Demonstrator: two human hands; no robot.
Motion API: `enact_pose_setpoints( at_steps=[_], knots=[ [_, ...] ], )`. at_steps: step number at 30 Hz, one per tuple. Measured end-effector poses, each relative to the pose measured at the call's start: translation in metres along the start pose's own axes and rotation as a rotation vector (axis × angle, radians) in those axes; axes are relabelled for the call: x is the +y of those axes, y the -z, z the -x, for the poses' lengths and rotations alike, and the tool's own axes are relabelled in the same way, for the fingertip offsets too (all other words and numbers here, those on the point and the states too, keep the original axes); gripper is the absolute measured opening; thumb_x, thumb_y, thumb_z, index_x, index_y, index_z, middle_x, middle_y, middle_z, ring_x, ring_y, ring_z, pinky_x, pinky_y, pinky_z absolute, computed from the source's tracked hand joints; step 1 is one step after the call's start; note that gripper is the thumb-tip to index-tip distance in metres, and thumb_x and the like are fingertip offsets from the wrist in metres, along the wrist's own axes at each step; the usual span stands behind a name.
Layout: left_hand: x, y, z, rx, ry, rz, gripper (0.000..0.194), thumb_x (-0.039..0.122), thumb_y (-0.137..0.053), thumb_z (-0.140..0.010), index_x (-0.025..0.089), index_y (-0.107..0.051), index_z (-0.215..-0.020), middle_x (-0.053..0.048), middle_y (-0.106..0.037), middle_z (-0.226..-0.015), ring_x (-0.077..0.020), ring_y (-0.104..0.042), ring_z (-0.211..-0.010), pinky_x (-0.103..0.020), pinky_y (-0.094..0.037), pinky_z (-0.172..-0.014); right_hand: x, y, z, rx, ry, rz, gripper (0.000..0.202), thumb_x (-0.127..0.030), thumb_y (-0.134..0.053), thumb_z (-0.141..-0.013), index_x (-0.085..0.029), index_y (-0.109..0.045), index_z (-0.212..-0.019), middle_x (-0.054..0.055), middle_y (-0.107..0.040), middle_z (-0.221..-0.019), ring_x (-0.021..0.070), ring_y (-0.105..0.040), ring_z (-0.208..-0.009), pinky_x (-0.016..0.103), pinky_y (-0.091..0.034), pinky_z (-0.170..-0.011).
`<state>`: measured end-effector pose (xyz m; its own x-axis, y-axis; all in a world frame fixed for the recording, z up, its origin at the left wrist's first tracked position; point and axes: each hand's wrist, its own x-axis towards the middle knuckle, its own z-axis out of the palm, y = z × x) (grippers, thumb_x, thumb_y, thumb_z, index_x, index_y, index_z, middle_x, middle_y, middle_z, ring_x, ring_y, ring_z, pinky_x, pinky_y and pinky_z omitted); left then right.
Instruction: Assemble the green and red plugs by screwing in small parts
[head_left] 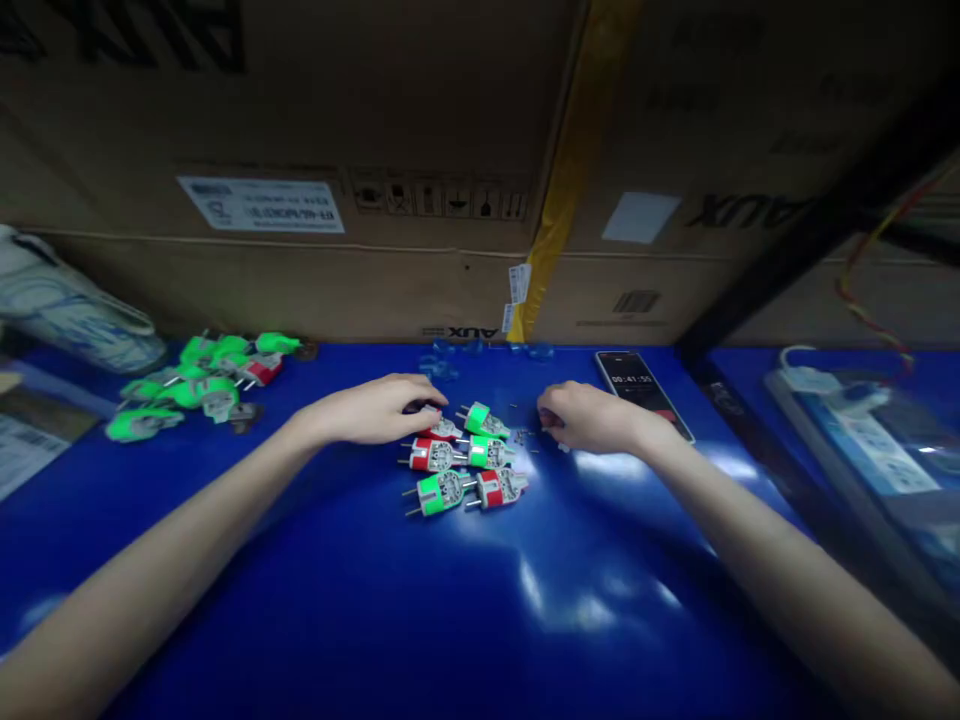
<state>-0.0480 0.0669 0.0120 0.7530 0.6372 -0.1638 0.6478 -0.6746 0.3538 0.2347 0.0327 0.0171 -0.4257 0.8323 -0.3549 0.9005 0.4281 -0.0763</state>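
My left hand (386, 408) reaches over the upper left of a group of red and green plugs, its fingertips closed on the top red plug (442, 430). Beside it lie a green plug (484, 420) and, below, another green one (487, 452) and a red one (431, 456). A green plug (441, 493) and a red plug (501, 488) form the nearest row. My right hand (577, 415) is at the right of the group, fingers curled together by small metal pins (523, 436); what they hold, if anything, is hidden.
More green and red plugs (202, 385) lie at the left. Clear blue pieces (439, 366) sit near the cardboard boxes (375, 290) at the back. A phone (641, 385) lies behind my right hand, with a power strip (870, 430) beyond a dark post (795, 260).
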Motion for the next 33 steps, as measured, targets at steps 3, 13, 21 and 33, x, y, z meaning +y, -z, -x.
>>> enact_pose_setpoints(
  at_steps=[3, 13, 21, 33],
  knots=[
    [0.000, 0.003, 0.001, -0.023, -0.013, 0.028, 0.034, 0.035, -0.046, -0.097, 0.017, -0.067, -0.118, -0.008, -0.068, -0.120, -0.0192, -0.064, -0.110, -0.027, -0.048, -0.094, 0.002, 0.003, 0.001, 0.036, 0.018, -0.020, 0.018, -0.011, -0.054, -0.079, -0.015, -0.070, -0.085, 0.011, -0.073, -0.090, 0.0206, -0.066, -0.080, 0.026, -0.040, -0.064],
    [-0.003, -0.004, 0.007, 0.002, 0.064, 0.228, 0.039, 0.044, -0.053, -0.091, 0.015, -0.069, -0.113, -0.008, -0.072, -0.108, -0.0190, -0.067, -0.093, -0.024, -0.049, -0.077, -0.017, 0.026, -0.003, 0.272, 0.349, -0.318, 0.020, -0.016, -0.056, -0.085, -0.015, -0.070, -0.099, 0.007, -0.073, -0.096, 0.0161, -0.063, -0.082, 0.026, -0.043, -0.075],
    [-0.003, -0.012, 0.010, -0.020, 0.144, 0.446, 0.042, 0.050, -0.062, -0.083, 0.014, -0.064, -0.104, -0.005, -0.070, -0.093, -0.0178, -0.065, -0.081, -0.024, -0.048, -0.069, -0.048, 0.025, -0.046, 0.273, 0.382, -0.453, 0.016, -0.014, -0.063, -0.080, -0.013, -0.074, -0.091, 0.005, -0.074, -0.085, 0.0127, -0.061, -0.073, 0.024, -0.042, -0.068],
    [-0.005, -0.019, 0.012, -0.010, 0.134, 0.513, 0.037, 0.048, -0.065, -0.083, 0.015, -0.061, -0.098, -0.004, -0.067, -0.086, -0.0165, -0.062, -0.077, -0.024, -0.046, -0.065, -0.058, 0.008, -0.050, 0.204, 0.367, -0.548, 0.014, -0.014, -0.067, -0.078, -0.012, -0.074, -0.089, 0.004, -0.073, -0.082, 0.0116, -0.060, -0.072, 0.023, -0.040, -0.067]
  ],
)
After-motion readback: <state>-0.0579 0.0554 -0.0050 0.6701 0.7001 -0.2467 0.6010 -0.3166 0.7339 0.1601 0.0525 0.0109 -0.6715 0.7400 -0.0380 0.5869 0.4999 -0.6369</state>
